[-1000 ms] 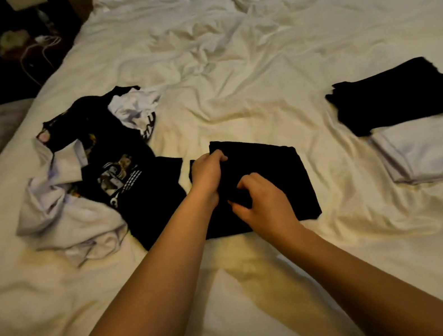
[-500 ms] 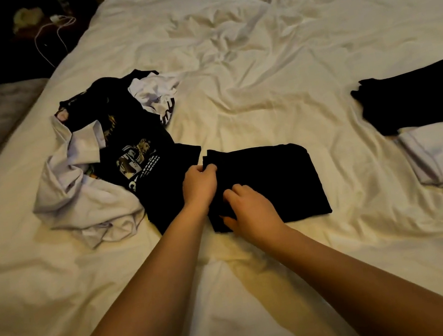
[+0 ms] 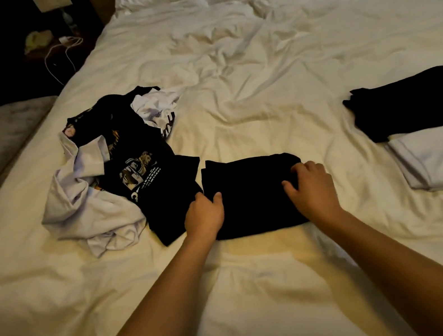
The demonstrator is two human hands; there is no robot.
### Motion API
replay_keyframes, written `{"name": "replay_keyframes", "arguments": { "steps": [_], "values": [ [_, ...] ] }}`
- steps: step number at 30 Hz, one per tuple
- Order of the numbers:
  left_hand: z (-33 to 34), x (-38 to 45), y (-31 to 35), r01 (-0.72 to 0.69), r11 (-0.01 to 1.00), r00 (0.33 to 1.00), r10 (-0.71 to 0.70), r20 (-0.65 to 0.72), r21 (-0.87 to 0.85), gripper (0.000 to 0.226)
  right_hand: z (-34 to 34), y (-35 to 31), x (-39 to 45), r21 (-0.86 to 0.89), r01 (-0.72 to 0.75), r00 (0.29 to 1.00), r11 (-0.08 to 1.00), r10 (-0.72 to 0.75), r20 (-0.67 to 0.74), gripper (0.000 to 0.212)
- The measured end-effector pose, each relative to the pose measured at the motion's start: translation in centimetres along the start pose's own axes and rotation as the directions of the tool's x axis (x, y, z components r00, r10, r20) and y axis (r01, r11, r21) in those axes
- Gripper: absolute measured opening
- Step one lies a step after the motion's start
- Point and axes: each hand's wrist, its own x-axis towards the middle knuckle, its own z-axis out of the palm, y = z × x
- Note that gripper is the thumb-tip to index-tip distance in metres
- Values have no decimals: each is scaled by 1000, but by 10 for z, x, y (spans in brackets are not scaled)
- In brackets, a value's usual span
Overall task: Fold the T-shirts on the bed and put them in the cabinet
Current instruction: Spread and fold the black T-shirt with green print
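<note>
Hands: left and right each grip a side edge of the folded black shirt mid-bed; two folded shirts lie to the right, an unfolded pile remains left, cabinet unseen, nothing stored yet.
</note>
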Motion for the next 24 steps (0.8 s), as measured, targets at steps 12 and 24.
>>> {"name": "replay_keyframes", "arguments": {
  "steps": [12,24],
  "values": [
    [0,5,8,250,797,968,-186,170,-550,72,0,6,10,498,-391,919,774,303,251,36],
    [-11,12,5,373,704,878,-57,476,-604,35,-1,17,16,633,-431,902,643,282,328,31]
  ]
}}
